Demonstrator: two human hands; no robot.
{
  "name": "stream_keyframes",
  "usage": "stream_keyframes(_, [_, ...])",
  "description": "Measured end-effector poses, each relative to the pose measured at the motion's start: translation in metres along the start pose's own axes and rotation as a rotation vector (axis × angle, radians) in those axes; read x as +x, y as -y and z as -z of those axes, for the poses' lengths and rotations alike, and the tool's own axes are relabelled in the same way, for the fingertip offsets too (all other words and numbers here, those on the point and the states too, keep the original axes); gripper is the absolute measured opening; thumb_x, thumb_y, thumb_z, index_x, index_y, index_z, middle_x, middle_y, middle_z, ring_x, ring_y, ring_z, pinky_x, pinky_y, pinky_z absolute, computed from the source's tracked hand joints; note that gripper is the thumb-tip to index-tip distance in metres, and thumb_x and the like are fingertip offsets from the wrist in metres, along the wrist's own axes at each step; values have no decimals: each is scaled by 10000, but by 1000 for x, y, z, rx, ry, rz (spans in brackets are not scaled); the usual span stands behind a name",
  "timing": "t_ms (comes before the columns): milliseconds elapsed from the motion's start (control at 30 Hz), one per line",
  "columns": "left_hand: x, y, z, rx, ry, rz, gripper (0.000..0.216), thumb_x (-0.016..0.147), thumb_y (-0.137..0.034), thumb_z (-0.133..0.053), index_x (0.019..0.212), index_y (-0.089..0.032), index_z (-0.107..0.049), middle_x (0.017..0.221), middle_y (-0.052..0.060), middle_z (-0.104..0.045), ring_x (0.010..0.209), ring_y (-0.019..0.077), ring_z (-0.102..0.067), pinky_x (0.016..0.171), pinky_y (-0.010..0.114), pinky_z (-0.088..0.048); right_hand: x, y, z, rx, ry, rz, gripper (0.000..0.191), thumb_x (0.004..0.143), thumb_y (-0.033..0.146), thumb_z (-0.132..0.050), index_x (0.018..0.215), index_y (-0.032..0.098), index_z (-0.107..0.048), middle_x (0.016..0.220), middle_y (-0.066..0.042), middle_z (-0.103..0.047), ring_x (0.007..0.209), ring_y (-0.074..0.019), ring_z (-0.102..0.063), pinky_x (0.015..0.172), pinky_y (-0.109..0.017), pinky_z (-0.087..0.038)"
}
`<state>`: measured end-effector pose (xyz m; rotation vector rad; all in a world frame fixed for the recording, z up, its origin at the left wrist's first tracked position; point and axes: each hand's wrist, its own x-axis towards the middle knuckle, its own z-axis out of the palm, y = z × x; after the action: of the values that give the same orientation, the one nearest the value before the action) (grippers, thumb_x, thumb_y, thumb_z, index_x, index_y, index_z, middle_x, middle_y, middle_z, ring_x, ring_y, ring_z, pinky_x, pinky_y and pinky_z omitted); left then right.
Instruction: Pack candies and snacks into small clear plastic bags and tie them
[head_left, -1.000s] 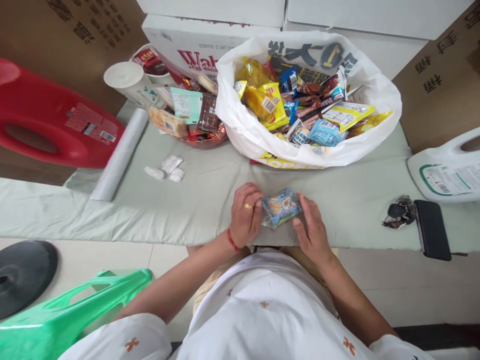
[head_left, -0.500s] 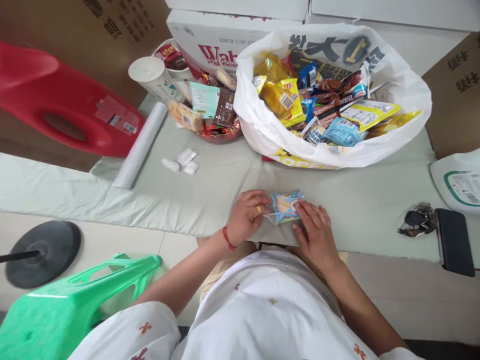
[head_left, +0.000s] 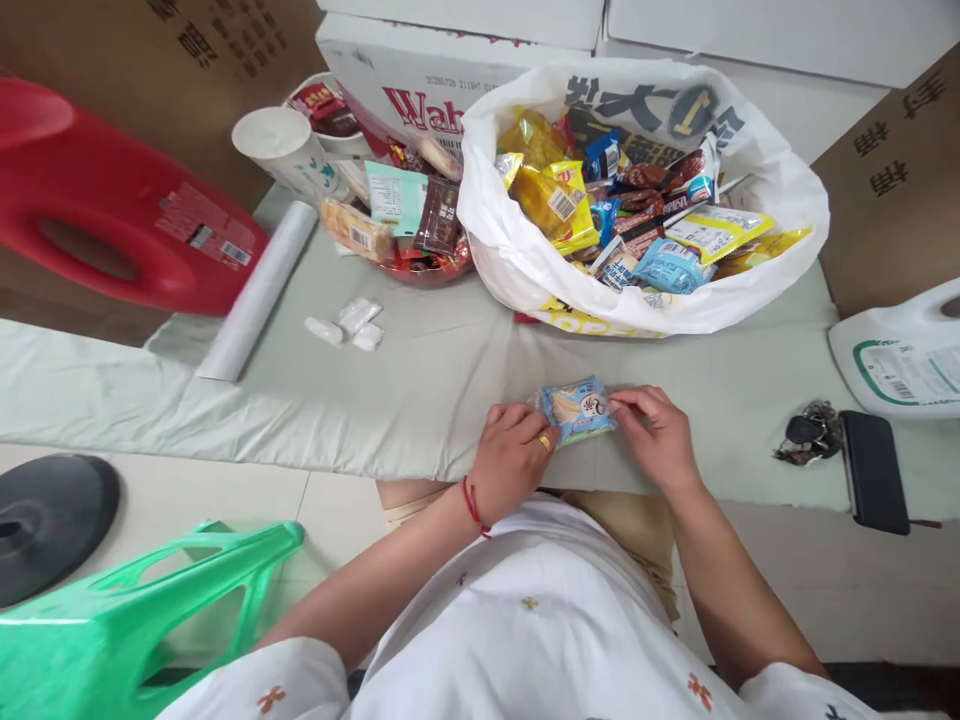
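A small blue snack packet (head_left: pixel 577 408), with what looks like clear plastic around it, lies on the cloth-covered table (head_left: pixel 420 390) in front of me. My left hand (head_left: pixel 516 448) is closed at the packet's left end, its fingers curled down over the edge. At the opposite end, my right hand (head_left: pixel 658 432) pinches the right edge between thumb and fingertips. Beyond the packet stands a white plastic bag (head_left: pixel 499 250) filled with several wrapped snacks. Three small folded white pieces (head_left: pixel 356 322) rest to the left.
A red bowl (head_left: pixel 431 278) of snacks sits beside the bag, near paper cups (head_left: pixel 274 135) and a white roll (head_left: pixel 259 295). A red jug (head_left: pixel 112 200) stands left. Keys (head_left: pixel 810 432), a black phone (head_left: pixel 874 470) and a white jug (head_left: pixel 900 350) are right. A green stool (head_left: pixel 90 640) stands below.
My right hand has shifted from lying over the packet to pinching its right edge. My left hand has curled more at the left end. The view has moved slightly.
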<state>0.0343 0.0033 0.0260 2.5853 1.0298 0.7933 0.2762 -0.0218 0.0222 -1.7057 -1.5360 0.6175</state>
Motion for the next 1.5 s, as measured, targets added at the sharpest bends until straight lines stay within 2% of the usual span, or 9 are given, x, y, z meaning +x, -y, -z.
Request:
stream_keyframes(133, [-7,17,7,-20,-30,-16,141,1002,-169,-553,940,-209,-673,814,38,-690,865,210,-552,788,382,-392,-10,-23,20,79,-132,-314,277,913,445,-647,969,192,-746,843,-38,-719,705,-166,-600,698,-318,-490])
stream_keyframes(233, [-11,18,14,-73,-92,68,126,1005,-187,-549,1006,-207,-674,894,55,-696,897,211,-559,818,374,-421,-13,-28,28,27,-203,-364,367,929,509,-607,1037,183,-736,907,-57,-719,759,-174,-617,736,-326,-501])
stream_keyframes(367, [-3,1,7,-34,-138,101,244,1005,-337,-590,1189,-192,-656,1072,106,-703,1024,246,-590,895,410,-425,-4,-13,25,-49,-273,-226,461,939,556,-594,1197,187,-692,1102,-101,-690,920,-201,-630,794,-341,-520])
stream_keyframes(467, [6,-9,-3,37,-90,125,392,979,-457,-624,1241,-166,-645,1118,128,-711,1061,285,-587,902,440,-397,2,-7,18,-35,-106,-182,481,889,546,-664,1224,202,-689,1042,-79,-702,871,-198,-619,771,-341,-519])
stream_keyframes(567, [9,-9,-8,49,-49,101,223,996,-327,-607,1148,-186,-690,1023,88,-737,1046,269,-590,901,430,-373,3,-12,17,-14,1,-201,298,915,462,-628,1018,208,-747,909,-45,-713,771,-175,-608,747,-329,-503])
stream_keyframes(700, [8,0,-7,28,-65,101,187,1021,-208,-549,964,-212,-727,870,45,-731,989,231,-599,878,412,-357,-1,-15,22,-85,-104,-185,234,940,380,-597,967,206,-752,915,-36,-715,744,-162,-611,725,-316,-494])
stream_keyframes(900, [13,-2,-8,27,-13,122,361,961,-494,-654,1168,-201,-701,1054,95,-739,1060,279,-583,891,444,-370,1,8,17,-150,-96,151,199,993,290,-578,1055,222,-754,975,-63,-705,908,-208,-618,815,-356,-519])
stream_keyframes(1233, [4,-6,-5,58,-116,-167,132,981,-121,-593,995,-209,-690,833,16,-723,1049,206,-613,985,403,-386,37,15,15,-198,433,417,256,977,238,-628,1209,235,-736,1168,-85,-706,1085,-258,-543,949,-426,-501])
stream_keyframes(1500, [-33,9,7,5,-63,-296,140,992,-136,-582,1014,-218,-694,1038,21,-787,1145,189,-635,1045,380,-417,15,23,16,-118,301,499,206,1015,183,-546,1087,227,-733,986,-73,-677,928,-207,-564,795,-343,-508])
